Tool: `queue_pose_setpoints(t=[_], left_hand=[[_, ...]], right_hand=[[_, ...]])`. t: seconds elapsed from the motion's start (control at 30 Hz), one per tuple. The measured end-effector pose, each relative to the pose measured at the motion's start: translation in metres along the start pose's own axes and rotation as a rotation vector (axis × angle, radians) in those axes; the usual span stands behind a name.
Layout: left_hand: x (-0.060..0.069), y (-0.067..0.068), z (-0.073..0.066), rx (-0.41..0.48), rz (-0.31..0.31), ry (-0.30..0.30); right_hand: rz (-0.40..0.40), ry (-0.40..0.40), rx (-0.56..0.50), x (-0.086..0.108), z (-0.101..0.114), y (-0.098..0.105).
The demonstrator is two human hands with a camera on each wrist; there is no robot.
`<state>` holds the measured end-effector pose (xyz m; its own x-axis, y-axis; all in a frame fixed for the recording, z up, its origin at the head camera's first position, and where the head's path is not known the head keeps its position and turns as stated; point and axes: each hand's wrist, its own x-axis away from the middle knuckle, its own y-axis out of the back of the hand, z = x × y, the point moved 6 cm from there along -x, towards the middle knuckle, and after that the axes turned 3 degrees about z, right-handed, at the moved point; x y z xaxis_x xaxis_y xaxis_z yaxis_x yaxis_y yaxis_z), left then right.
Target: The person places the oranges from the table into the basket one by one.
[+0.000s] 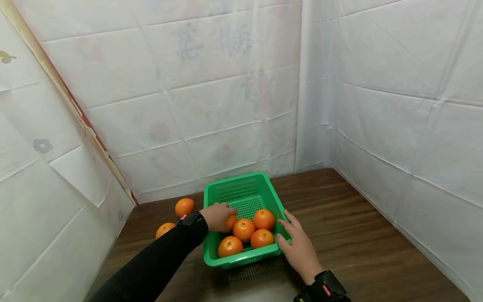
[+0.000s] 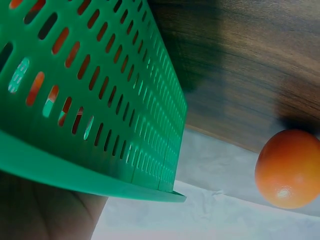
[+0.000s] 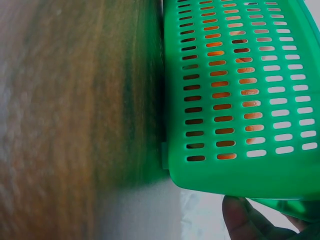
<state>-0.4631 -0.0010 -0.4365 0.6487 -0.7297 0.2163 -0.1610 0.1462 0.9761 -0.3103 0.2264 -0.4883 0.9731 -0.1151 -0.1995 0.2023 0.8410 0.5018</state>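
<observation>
A green plastic basket [image 1: 235,263] with slotted walls stands on the table. My left hand [image 1: 217,217] reaches over its left rim and holds an orange [image 1: 230,221] inside it, partly hidden by the fingers. Several more oranges [image 1: 243,230] lie towards the basket's near end. My right hand [image 1: 300,248] rests at the right rim near the front corner, its fingers spread and fairly straight. From the left wrist, the basket's outer wall [image 2: 120,75] hides most of that hand [image 2: 45,210]. Fingertips [image 3: 235,212] meet the rim in the right wrist view.
Two loose oranges lie on the brown wooden table [image 1: 339,209] left of the basket: one farther back [image 1: 185,207], the other [image 1: 165,230] partly behind my left sleeve. White sheeting [image 1: 211,105] hangs behind the table and along both sides.
</observation>
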Motion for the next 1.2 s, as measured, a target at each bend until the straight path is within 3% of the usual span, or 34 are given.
queue_pose_setpoints(t=[0.27,0.7,1.2], left_hand=[[0.0001,-0.0011,0.0007,-0.011,-0.011,0.003],[0.0000,-0.0035,0.0000,-0.007,0.014,0.061],[0.0019,-0.0037,0.0068,0.106,-0.033,0.008]], right_hand=[[-0.002,-0.001,0.009,0.0002,0.0005,0.0008],[0.005,-0.002,-0.005,0.0018,0.0002,0.0009],[0.023,-0.011,-0.001,0.0000,0.0010,0.0012]])
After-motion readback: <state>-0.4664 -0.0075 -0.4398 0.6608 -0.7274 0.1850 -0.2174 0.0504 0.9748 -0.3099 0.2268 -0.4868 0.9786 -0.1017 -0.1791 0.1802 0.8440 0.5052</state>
